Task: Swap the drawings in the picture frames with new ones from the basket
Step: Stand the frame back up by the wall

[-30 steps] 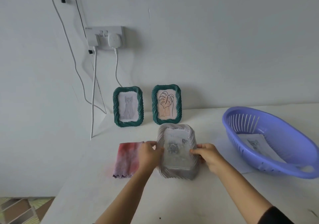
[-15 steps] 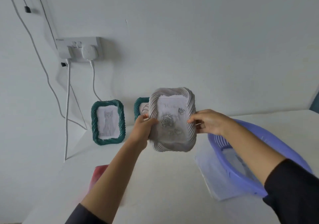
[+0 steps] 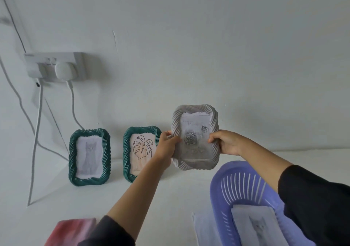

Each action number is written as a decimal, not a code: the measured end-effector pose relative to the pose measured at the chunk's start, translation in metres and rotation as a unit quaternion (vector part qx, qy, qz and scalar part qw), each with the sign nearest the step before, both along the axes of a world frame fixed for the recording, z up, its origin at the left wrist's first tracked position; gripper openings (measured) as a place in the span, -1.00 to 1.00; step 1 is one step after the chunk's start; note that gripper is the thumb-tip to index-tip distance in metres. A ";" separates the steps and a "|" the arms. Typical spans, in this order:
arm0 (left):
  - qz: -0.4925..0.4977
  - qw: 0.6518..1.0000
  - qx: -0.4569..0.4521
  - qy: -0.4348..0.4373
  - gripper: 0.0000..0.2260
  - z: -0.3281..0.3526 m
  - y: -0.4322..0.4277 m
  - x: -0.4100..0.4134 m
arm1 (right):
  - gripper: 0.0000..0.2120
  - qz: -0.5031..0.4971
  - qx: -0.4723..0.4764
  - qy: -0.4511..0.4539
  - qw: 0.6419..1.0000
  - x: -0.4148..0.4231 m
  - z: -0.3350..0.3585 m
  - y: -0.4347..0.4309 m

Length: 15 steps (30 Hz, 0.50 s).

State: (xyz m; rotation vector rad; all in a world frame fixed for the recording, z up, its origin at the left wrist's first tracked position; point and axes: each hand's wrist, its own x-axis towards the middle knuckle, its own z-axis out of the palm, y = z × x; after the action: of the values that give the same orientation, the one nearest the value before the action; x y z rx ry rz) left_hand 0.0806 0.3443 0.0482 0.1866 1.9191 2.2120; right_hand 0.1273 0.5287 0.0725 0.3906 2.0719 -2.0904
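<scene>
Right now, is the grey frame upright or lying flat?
Upright: the left hand and right hand grip the grey frame by its sides, rose drawing facing the camera. Whether it touches the table: unclear.

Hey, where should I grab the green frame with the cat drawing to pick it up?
Take the cat frame by its two long side rails at mid-height, coming from the front, thumb on one rail and fingers on the other. It stands upright with its back towards the wall, and the twisted rim should give purchase. The gap to the leaf frame leaves room for fingers.
</scene>
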 end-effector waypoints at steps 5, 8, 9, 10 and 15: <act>-0.003 1.000 -0.019 -0.011 -0.87 -0.020 0.018 -0.017 | -0.87 -0.009 -0.011 -0.014 1.000 -0.025 -0.020 0.010; 0.004 0.999 -0.034 -0.024 -0.89 -0.035 0.027 -0.025 | -0.80 -0.028 -0.002 -0.038 0.999 -0.034 -0.034 0.018; 0.006 0.999 -0.032 -0.030 -0.88 -0.040 0.030 -0.028 | -0.76 -0.033 0.001 -0.045 0.998 -0.039 -0.039 0.021; 0.010 0.999 -0.029 -0.036 -0.88 -0.045 0.031 -0.030 | -0.75 -0.038 0.007 -0.050 0.998 -0.043 -0.045 0.024; 0.015 0.998 -0.018 -0.053 -0.86 -0.061 0.034 -0.037 | -0.71 -0.048 0.038 -0.079 0.995 -0.059 -0.061 0.027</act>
State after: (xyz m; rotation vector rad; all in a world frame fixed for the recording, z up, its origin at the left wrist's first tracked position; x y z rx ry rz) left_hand 0.0435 0.3786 -0.0129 0.0353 1.9165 2.1571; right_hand 0.0685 0.5553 0.0110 0.6560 2.0832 -1.9639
